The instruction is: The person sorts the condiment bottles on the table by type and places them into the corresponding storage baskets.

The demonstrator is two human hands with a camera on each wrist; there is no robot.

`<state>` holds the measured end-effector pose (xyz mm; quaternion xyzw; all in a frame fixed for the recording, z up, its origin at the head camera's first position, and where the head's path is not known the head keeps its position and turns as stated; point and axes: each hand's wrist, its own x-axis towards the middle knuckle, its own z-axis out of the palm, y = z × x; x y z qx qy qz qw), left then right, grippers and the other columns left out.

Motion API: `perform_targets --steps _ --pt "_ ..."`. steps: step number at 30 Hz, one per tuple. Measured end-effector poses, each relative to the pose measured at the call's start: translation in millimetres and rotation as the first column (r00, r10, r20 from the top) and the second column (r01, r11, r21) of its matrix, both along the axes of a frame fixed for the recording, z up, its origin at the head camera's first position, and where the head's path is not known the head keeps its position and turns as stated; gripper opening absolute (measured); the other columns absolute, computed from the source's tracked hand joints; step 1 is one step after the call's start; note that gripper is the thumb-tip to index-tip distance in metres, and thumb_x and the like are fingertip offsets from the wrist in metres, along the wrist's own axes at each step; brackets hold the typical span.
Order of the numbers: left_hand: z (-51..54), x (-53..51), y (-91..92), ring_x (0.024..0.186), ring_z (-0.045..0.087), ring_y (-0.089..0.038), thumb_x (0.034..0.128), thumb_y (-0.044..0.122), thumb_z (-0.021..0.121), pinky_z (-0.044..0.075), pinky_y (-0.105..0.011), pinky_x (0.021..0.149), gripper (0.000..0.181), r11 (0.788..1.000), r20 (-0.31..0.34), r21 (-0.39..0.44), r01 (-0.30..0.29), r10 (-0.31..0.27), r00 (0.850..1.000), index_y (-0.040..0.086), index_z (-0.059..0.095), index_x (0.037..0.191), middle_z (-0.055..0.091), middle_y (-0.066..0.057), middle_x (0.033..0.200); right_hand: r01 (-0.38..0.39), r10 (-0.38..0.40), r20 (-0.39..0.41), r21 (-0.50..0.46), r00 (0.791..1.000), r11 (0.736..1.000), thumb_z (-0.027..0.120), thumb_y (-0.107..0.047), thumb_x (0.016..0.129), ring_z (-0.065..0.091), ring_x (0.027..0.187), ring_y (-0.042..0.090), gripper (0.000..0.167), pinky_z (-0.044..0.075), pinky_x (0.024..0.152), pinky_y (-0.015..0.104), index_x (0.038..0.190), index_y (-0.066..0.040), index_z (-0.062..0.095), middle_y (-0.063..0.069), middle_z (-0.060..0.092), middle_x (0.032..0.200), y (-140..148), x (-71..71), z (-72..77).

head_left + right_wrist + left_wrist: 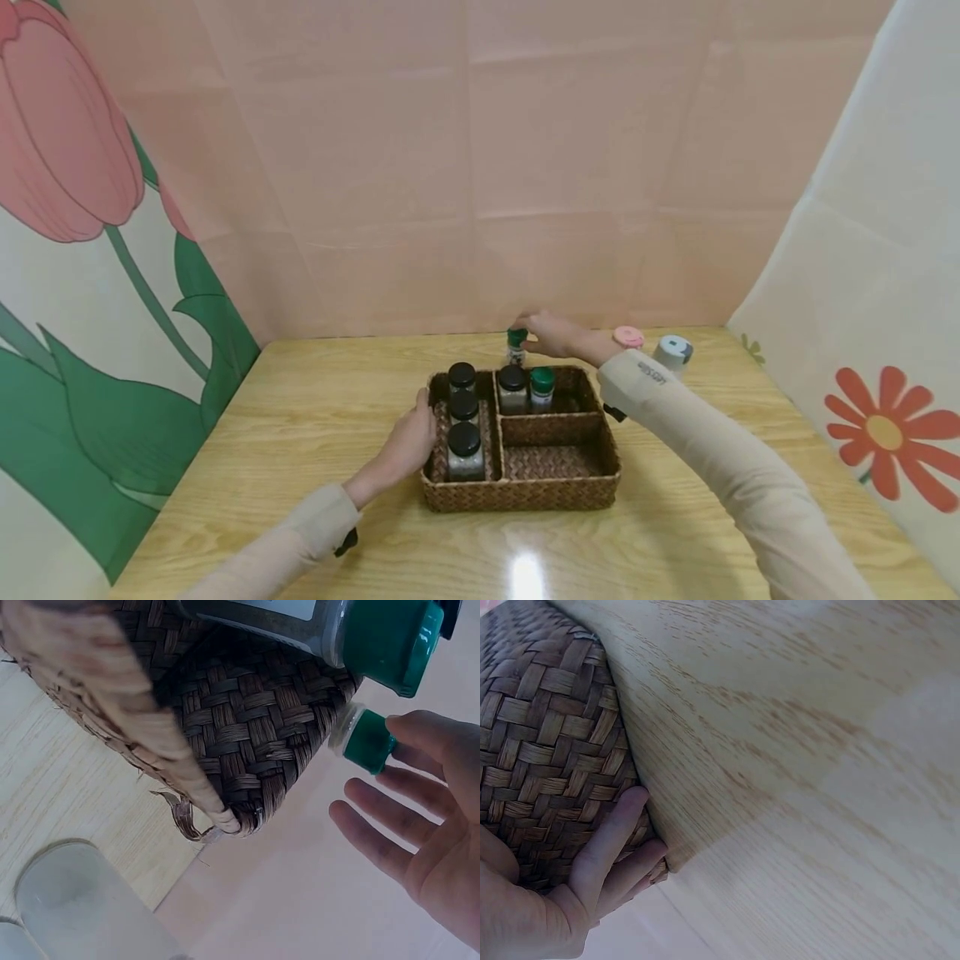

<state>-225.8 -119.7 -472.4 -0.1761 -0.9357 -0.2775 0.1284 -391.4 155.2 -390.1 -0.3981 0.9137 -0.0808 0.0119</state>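
A brown woven basket (525,497) with three compartments stands on the table. My left hand (408,435) rests against its left outer wall; in the left wrist view the fingers (604,855) lie fairly straight along the weave. Behind the basket my right hand (553,333) pinches the green cap of a small spice jar (515,353). In the right wrist view thumb and forefinger touch that cap (369,742), the other fingers spread. Black-lidded jars (465,450) fill the left compartment. A black-lidded jar (513,389) and another green-capped jar (542,388) stand in the back right compartment.
Beyond my right forearm stand a pink-lidded container (628,337) and a white-and-grey-topped container (673,352), partly hidden by the sleeve. The front right compartment (555,461) shows its bare woven floor. A pink cloth backdrop (480,250) rises behind the wood-grained table (322,400).
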Motion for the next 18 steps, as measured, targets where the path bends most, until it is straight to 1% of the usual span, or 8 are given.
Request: perform_targets --steps 2,5,9,13,15,18 --pt "-0.1 0.2 -0.3 0.041 0.043 -0.013 0.0994 -0.005 0.044 0.037 -0.026 0.037 0.045 1.0 0.006 0.006 0.0 0.0 1.0 -0.027 0.027 0.135 0.045 -0.003 0.055 -0.002 0.002 0.002 -0.01 1.0 1.0 0.068 -0.011 0.095 0.06 0.111 0.034 0.035 0.05 0.091 0.047 0.127 0.003 0.063 0.021 0.059 0.125 -0.6 0.2 -0.3" --pt "-0.8 -0.1 -0.5 0.041 0.042 -0.012 0.0993 -0.006 0.045 0.037 -0.026 0.037 0.044 1.0 -0.011 -0.002 0.003 -0.003 1.0 -0.027 0.029 0.134 0.045 -0.003 0.055 -0.004 0.004 0.004 -0.023 1.0 1.0 0.069 -0.009 0.094 0.061 0.109 0.033 0.032 0.051 0.089 0.046 0.122 0.004 0.064 0.02 0.059 0.123 -1.4 2.4 -0.3" --pt "-2.1 -1.2 -0.8 0.042 0.044 -0.013 0.0989 -0.006 0.045 0.038 -0.026 0.038 0.044 1.0 -0.021 -0.002 0.002 -0.002 1.0 -0.027 0.029 0.134 0.046 -0.003 0.056 0.0 0.0 -0.014 -0.025 1.0 1.0 0.069 -0.01 0.093 0.062 0.108 0.033 0.029 0.051 0.089 0.046 0.119 0.003 0.066 0.02 0.06 0.122 -3.3 3.5 -2.4" --pt "-2.4 -1.2 -1.1 0.044 0.047 -0.015 0.0987 -0.006 0.045 0.041 -0.027 0.04 0.045 1.0 -0.013 0.01 0.002 -0.001 1.0 -0.026 0.028 0.135 0.049 -0.006 0.059 0.017 -0.017 -0.022 -0.016 1.0 1.0 0.07 -0.011 0.093 0.062 0.107 0.033 0.028 0.052 0.088 0.046 0.118 0.001 0.066 0.019 0.06 0.122 -5.6 3.7 -4.7" --pt "-2.3 -0.8 -1.2 0.045 0.048 -0.015 0.0985 -0.006 0.045 0.042 -0.028 0.04 0.045 1.0 -0.015 0.009 0.002 -0.002 1.0 -0.027 0.028 0.135 0.049 -0.007 0.059 0.02 -0.02 -0.022 -0.015 1.0 1.0 0.069 -0.011 0.093 0.063 0.105 0.033 0.028 0.052 0.086 0.046 0.118 0.002 0.066 0.019 0.061 0.12 -6.6 4.9 -4.9" --pt "-1.7 0.1 -1.2 0.045 0.047 -0.014 0.099 -0.006 0.045 0.041 -0.028 0.04 0.046 1.0 0.0 0.01 0.001 -0.001 1.0 -0.027 0.028 0.135 0.049 -0.006 0.059 0.011 -0.012 -0.029 -0.016 1.0 1.0 0.07 -0.01 0.093 0.064 0.103 0.033 0.027 0.053 0.085 0.046 0.117 0.002 0.065 0.019 0.063 0.115 -7.9 6.2 -5.5"
